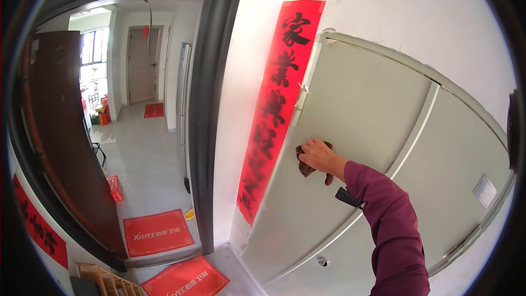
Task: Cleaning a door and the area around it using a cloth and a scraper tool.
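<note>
My right hand (318, 154), at the end of a maroon sleeve, is closed on a dark brown cloth (305, 170). It presses the cloth against the upper part of a pale grey-green metal door (361, 98), close to the door's hinged left edge. Folds of the cloth stick out around my fingers and below the palm. Beside my forearm a short black handle-like piece (347, 197) juts out; its other end is behind the sleeve. My left hand is not in view.
A long red paper banner (274, 87) hangs left of the metal door. Further left, a dark-framed doorway (216, 104) opens onto a tiled room, with a brown door (71, 131) swung open. Red mats (159, 233) lie at the threshold. A wooden rack (104, 279) stands at lower left.
</note>
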Demonstrator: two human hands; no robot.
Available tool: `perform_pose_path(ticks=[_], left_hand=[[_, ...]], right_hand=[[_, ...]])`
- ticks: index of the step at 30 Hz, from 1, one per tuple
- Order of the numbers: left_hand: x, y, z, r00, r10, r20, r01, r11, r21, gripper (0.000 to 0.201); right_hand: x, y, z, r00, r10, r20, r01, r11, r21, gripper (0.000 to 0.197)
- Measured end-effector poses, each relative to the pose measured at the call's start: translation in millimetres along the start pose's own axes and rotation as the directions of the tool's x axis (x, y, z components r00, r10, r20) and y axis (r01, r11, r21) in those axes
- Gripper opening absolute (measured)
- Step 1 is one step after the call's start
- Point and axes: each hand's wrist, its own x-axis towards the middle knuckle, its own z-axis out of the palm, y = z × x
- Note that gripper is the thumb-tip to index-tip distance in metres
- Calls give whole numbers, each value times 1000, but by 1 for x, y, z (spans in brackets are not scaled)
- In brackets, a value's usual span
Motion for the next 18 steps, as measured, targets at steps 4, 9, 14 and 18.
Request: perform_pose_path(ticks=[4,9,14,18], left_hand=[[7,1,3,1000,-1,31,0,999,37,27],[1,-6,11,997,-19,71,12,995,98,29],[14,-4,11,998,22,63,-33,983,183,32],[37,36,-21,951,107,-291,-212,910,-357,23]], right_hand=[[4,39,-25,980,35,-196,-25,998,56,9],[31,118,-99,880,182,-439,-248,964,-98,19],[51,177,-123,788,346,-508,-514,825,-236,17],[59,134,-72,918,351,-183,-396,826,-401,11]])
